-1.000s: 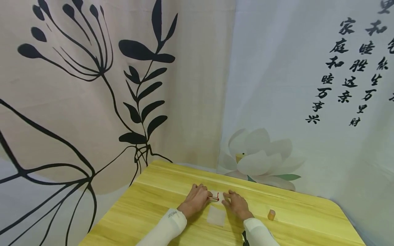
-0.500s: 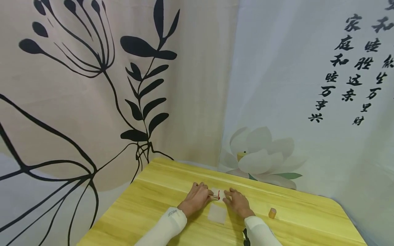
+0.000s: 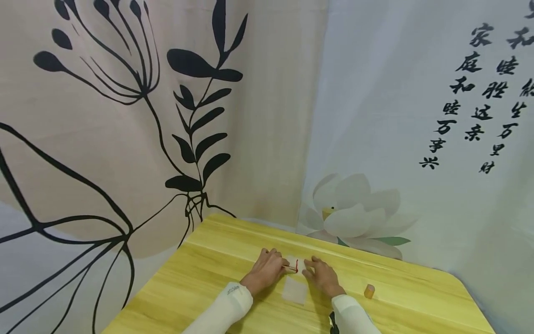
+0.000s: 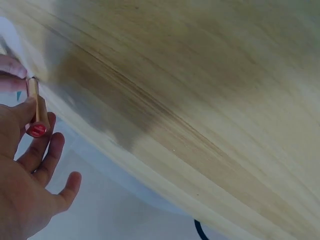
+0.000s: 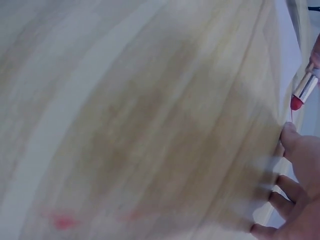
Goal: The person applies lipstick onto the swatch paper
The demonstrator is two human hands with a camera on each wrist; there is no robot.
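Observation:
My left hand pinches a lipstick with a shiny metallic case and red tip. In the left wrist view, the red base end of the lipstick shows between thumb and fingers. Beneath its tip lies a white paper, bearing a short red line. My right hand rests at the right edge of this paper, its fingers spread and loosely bent; the right wrist view shows its thumb close to the lipstick tip.
A second pale square sheet lies nearer to me, between my forearms. To the right of my right hand stands a small orange-brown cylinder. The yellow wood-grain table reaches a printed curtain behind it. Red smudges mark the right wrist view.
The lipstick tip has shifted very slightly toward me, at the lower end of the red line. Both hands keep nearly the same pose; the head view has tilted a little.

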